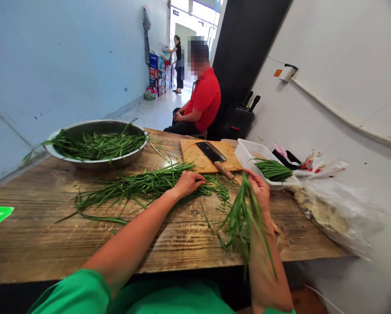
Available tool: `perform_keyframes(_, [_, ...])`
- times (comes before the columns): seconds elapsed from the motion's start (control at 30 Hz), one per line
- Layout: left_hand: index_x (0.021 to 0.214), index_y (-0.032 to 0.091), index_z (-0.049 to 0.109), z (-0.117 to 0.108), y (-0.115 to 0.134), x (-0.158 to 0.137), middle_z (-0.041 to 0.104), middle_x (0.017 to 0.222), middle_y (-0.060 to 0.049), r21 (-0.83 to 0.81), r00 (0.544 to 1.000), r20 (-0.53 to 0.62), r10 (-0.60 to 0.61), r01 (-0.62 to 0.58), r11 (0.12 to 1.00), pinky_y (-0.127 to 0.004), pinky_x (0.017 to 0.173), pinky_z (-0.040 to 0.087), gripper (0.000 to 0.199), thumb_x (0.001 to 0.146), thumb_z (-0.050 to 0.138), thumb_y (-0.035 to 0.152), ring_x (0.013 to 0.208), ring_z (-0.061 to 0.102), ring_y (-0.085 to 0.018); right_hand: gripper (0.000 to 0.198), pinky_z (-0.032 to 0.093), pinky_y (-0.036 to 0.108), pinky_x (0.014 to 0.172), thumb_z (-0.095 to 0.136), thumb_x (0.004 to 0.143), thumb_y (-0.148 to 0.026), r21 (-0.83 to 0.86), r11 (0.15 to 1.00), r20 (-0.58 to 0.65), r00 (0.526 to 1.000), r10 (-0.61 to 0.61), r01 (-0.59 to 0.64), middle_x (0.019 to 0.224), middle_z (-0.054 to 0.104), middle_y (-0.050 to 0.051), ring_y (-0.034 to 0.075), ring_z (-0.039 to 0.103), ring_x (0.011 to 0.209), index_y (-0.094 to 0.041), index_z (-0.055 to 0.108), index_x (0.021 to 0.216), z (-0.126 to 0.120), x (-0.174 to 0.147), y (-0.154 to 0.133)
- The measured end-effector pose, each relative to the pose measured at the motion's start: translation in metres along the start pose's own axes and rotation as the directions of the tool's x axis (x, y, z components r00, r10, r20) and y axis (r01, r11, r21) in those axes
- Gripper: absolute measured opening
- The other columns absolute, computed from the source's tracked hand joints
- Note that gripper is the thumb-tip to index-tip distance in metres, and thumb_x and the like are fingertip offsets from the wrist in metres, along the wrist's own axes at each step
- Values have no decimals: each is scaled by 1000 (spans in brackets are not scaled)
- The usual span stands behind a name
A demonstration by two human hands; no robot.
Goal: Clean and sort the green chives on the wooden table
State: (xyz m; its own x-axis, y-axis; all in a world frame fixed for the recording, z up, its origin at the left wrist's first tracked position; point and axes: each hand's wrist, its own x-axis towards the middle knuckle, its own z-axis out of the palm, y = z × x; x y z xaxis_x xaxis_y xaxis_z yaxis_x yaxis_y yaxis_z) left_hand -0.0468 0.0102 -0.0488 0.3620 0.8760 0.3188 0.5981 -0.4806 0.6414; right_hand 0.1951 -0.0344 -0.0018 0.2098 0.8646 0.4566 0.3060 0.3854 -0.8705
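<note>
Green stalks (243, 213) are held in the right hand (261, 189) during apparent sorting, while careful picking seems needed at the pile (149, 184) by the left hand (187, 183), its grip unclear.

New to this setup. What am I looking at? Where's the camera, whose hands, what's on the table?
There's no robot here: a person works bare-handed. The single picture comes from a camera on their head, looking forward and down, so their own arms enter from the bottom edge.

The right hand holds a bunch of green stalks, hanging down. The left hand is at a loose pile of stalks; whether it grips any, I can't tell.

Also on the wooden table: a metal bowl of greens at the left, a cutting board with a cleaver on it, and a white tub with more stalks. A clear plastic bag lies at the right.
</note>
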Motion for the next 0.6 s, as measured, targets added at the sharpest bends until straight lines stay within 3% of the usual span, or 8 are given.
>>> perform_keyframes(0.1, [83, 19, 70, 4, -1, 2, 70, 86, -2, -98, 986, -109, -125, 115, 989, -25, 78, 43, 20, 74, 54, 26, 81, 61, -16, 34, 46, 25, 60, 42, 77, -21, -177, 982, 222, 975, -28, 68, 76, 67, 3, 13, 58, 62, -18, 66, 100, 26, -12, 3])
perform_keyframes(0.2, [79, 17, 70, 5, 1, 3, 70, 82, -2, -198, 964, -179, -197, 160, 967, -26, 77, 44, 19, 72, 54, 25, 78, 62, -16, 36, 48, 27, 73, 40, 77, -17, -290, 937, 319, 943, -98, 195, 92, 68, 5, 16, 62, 77, -18, 66, 101, 46, -21, 11])
perform_keyframes(0.37, [80, 15, 69, 5, 7, 5, 69, 78, -2, -368, 927, -237, -290, 190, 910, -25, 70, 46, 21, 66, 60, 28, 71, 61, -15, 39, 47, 28, 82, 38, 75, -11, -361, 877, 353, 917, -187, 318, 100, 67, 6, 16, 62, 89, -18, 64, 103, 54, -26, 21])
perform_keyframes(0.6, [78, 14, 69, 7, 10, 8, 69, 74, -3, -461, 903, -254, -347, 203, 864, -25, 66, 46, 22, 62, 63, 28, 67, 61, -15, 39, 48, 27, 81, 37, 76, -10, -395, 865, 328, 927, -182, 310, 100, 67, 6, 16, 63, 89, -18, 64, 104, 54, -25, 21])
